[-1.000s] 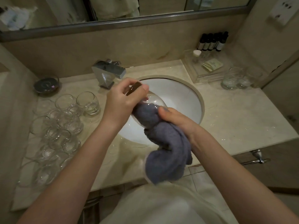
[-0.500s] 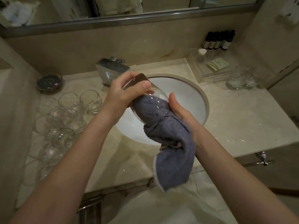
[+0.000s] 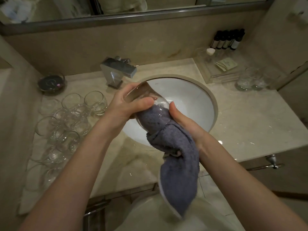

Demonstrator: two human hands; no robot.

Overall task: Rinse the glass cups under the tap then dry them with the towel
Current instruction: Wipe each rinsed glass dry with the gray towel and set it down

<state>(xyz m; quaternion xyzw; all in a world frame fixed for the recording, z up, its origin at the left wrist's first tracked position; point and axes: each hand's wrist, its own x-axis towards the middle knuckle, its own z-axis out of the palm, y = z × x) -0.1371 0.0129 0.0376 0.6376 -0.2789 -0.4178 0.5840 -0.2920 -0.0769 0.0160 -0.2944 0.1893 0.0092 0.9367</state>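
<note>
Over the basin: a glass cup (image 3: 146, 97) is held tilted above the near-left part of the white sink (image 3: 191, 97), its thick base up and to the left, its mouth down and to the right.
Hidden: the cup's mouth is stuffed with the grey-blue towel (image 3: 175, 155), so the rim is hard to trace; the right fingers are lost behind the cloth.
Left hand: the left hand (image 3: 126, 105) grips the cup's upper body — thumb laid across the near side, fingers curled round the far side by the base.
Right hand: the right hand (image 3: 185, 120) holds the towel against the cup's right flank, thumb pointing up along the glass; the towel's loose end hangs down past the wrist.
Cup relative to grip: it lies between the two hands, base in the left, towel-filled mouth beside the right.
Other cups: a crowd of clear cups (image 3: 66, 124) stands on the counter (image 3: 250, 127) left of the sink, their edges blurring into one another; two more glasses (image 3: 250, 80) stand at far right, faint.
Tap: a square chrome tap (image 3: 118, 70) sits behind the sink's left edge — no water can be made out.
Room: beige stone counter and wall, a mirror (image 3: 150, 7) cut off at the top, dark small bottles (image 3: 227, 40) by a clear tray (image 3: 221, 67), a dark dish (image 3: 51, 82) far left.
</note>
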